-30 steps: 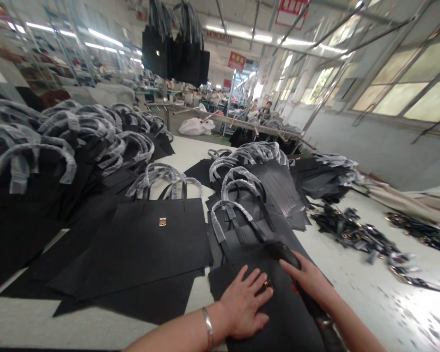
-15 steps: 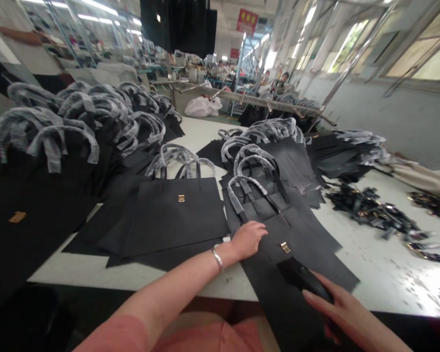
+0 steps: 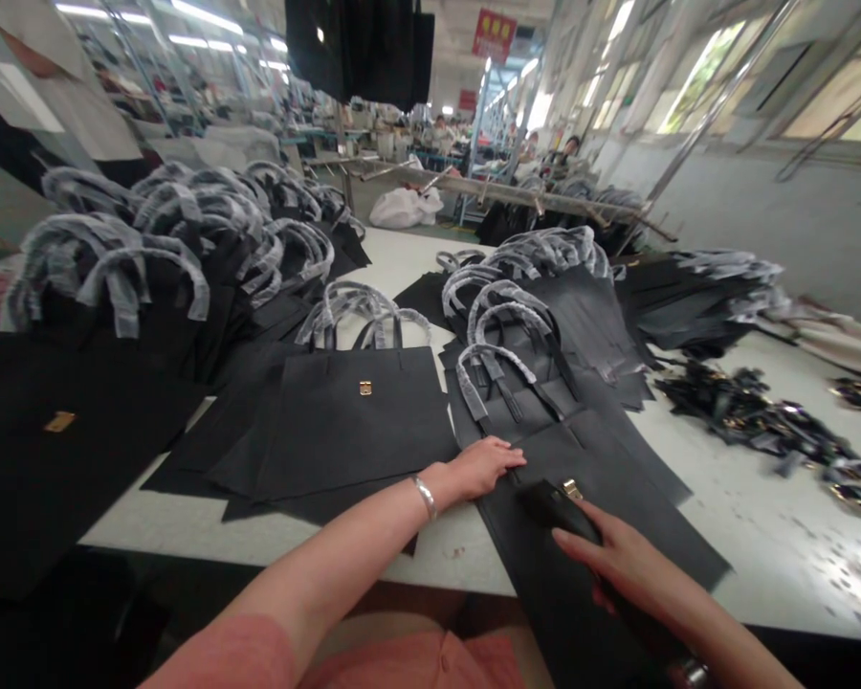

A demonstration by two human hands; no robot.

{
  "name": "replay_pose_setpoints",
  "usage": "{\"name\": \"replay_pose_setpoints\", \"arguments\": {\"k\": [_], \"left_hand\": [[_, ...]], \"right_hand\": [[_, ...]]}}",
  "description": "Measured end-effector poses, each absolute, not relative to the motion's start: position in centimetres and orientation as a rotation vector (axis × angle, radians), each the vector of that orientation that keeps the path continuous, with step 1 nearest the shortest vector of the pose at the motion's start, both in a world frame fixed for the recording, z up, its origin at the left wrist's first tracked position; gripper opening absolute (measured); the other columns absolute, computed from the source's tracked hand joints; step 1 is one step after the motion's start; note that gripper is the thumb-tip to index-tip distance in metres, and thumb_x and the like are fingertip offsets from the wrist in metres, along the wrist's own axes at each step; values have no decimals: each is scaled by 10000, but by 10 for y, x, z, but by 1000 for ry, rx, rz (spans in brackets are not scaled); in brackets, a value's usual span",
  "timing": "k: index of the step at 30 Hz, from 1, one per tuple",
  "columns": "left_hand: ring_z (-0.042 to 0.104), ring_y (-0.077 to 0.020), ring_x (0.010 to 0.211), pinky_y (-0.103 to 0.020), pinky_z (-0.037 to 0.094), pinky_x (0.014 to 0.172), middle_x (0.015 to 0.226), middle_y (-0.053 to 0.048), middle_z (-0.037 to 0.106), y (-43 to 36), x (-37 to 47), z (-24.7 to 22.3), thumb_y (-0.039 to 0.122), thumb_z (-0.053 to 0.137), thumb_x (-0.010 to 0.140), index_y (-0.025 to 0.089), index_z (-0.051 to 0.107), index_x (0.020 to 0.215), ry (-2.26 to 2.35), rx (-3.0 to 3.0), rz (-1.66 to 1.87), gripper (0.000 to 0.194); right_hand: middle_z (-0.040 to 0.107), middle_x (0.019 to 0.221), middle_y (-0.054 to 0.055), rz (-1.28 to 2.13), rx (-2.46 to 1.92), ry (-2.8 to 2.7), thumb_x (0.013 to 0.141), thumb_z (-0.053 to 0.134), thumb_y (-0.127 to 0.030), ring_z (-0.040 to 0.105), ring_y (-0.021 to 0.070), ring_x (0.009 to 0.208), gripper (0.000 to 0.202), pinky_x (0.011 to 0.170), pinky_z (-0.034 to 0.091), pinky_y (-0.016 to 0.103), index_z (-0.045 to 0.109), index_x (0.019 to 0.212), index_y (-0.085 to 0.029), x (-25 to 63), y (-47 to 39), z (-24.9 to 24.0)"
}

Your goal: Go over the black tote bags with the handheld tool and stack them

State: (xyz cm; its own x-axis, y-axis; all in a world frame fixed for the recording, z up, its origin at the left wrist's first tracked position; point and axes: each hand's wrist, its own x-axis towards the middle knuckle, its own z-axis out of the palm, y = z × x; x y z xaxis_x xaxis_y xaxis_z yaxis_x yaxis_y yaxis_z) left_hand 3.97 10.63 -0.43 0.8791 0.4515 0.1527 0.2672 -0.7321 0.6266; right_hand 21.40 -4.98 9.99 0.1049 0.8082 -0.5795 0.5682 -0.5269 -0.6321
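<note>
In the head view, I see the black bag (image 3: 538, 584) lying below both hands, its near part past the table (image 3: 466, 555) edge. The left hand (image 3: 488, 467), fingers together, rests on its left margin; whether it pinches, I can't tell. The right hand (image 3: 613, 553), nearer the gold clasp (image 3: 571, 489), wraps a black tool (image 3: 554, 509) slanting toward the left.

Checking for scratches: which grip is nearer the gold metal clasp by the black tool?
Right: the right grip is just beside the clasp; the left grip rests farther left.
</note>
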Motion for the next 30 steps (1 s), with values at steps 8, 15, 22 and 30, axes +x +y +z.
{"name": "replay_pose_setpoints", "arguments": {"k": [8, 15, 22, 30], "left_hand": [[523, -146, 1198, -273, 401, 1015, 1294, -56, 565, 136, 33, 14, -86, 401, 721, 183, 423, 1369, 419, 2248, 196, 702], [530, -134, 1194, -275, 407, 1012, 1242, -54, 597, 135, 33, 21, -39, 433, 771, 176, 394, 1382, 522, 2130, 210, 648], [631, -181, 1022, -299, 472, 916, 1060, -84, 685, 124, 52, 19, 111, 561, 818, 127, 477, 1274, 728, 2129, 346, 464], [474, -246, 1157, -360, 412, 971, 1226, -114, 479, 110, 59, 41, 211, 740, 709, 163, 501, 1199, 1149, 2301, 439, 548]], "right_hand": [[645, 628, -24, 1301, -2067, -1495, 838, 565, -400, 608, 161, 410, 536, 352, 461, 233, 432, 1329, -230, 193, -19, 98], [627, 572, -26, 1375, -2058, -1498, 834, 559, -342, 600, 159, 386, 530, 334, 442, 218, 444, 1327, -181, 193, -39, 104], [632, 637, -59, 1165, -1986, -1417, 782, 630, -317, 598, 130, 422, 527, 397, 456, 214, 514, 1296, -317, 179, -42, 105], [577, 432, -68, 954, -2152, -979, 795, 575, -526, 614, 205, 427, 758, 421, 471, 268, 312, 1424, -194, 258, -110, 109]]}}
